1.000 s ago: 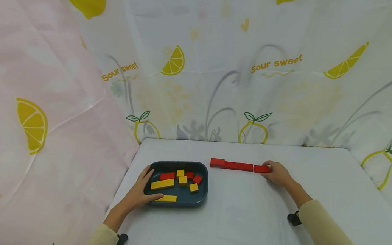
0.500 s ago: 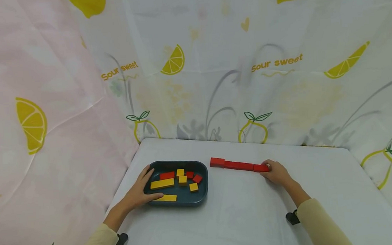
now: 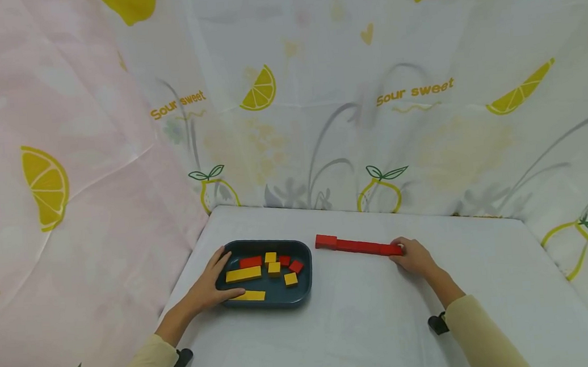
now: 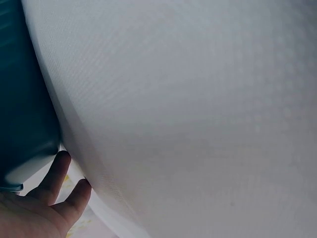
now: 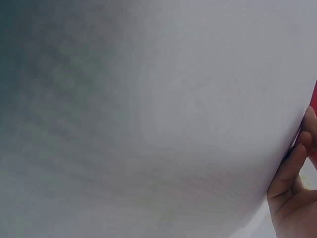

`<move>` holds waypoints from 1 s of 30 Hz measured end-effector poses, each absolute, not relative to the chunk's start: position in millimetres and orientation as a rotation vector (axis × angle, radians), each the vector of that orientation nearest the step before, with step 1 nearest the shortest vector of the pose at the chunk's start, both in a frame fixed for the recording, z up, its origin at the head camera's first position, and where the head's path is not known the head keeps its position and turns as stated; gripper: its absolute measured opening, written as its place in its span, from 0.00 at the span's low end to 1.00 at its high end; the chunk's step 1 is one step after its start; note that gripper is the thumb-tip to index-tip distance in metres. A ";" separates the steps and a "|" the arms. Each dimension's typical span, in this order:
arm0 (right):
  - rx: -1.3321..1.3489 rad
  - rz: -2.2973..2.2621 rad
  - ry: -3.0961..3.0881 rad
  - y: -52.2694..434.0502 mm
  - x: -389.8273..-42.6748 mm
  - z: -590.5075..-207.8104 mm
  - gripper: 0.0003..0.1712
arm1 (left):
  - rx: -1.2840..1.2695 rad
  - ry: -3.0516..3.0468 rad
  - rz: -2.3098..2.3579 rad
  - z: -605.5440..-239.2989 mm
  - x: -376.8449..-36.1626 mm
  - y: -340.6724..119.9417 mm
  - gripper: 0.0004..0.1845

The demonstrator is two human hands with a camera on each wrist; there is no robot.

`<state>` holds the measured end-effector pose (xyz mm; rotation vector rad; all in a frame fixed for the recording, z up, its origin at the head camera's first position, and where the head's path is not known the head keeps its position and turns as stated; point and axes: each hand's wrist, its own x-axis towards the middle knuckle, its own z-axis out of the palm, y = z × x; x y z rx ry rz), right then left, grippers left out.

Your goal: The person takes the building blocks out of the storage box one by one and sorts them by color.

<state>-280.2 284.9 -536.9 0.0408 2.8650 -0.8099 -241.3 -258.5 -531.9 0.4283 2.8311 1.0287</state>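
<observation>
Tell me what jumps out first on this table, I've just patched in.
A line of red blocks runs across the middle of the white table, with the right hand at its right end. To the left, a dark teal tray holds loose yellow and red blocks, and the left hand grips its near left rim.

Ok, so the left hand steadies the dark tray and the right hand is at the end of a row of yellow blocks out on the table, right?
Not quite: the row of blocks out on the table is red, not yellow, as the head view shows. Yellow blocks lie only in the dark tray. The rest holds: the left hand steadies the tray and the right hand is at the row's end.
</observation>
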 end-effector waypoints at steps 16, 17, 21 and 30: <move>0.011 -0.781 2.884 282.9 -278.2 -534.1 0.24 | 0.426 2.837 1.007 -532.7 -240.6 -258.6 0.58; 0.012 -0.783 2.884 283.0 -278.4 -534.4 0.24 | 0.425 2.837 1.004 -532.9 -240.6 -258.7 0.58; 0.008 -0.785 2.896 283.6 -279.3 -535.7 0.24 | 0.421 2.838 0.999 -532.8 -241.0 -258.7 0.58; 0.025 -0.797 2.893 284.8 -280.5 -537.0 0.27 | 0.420 2.830 1.005 -532.1 -242.0 -257.7 0.58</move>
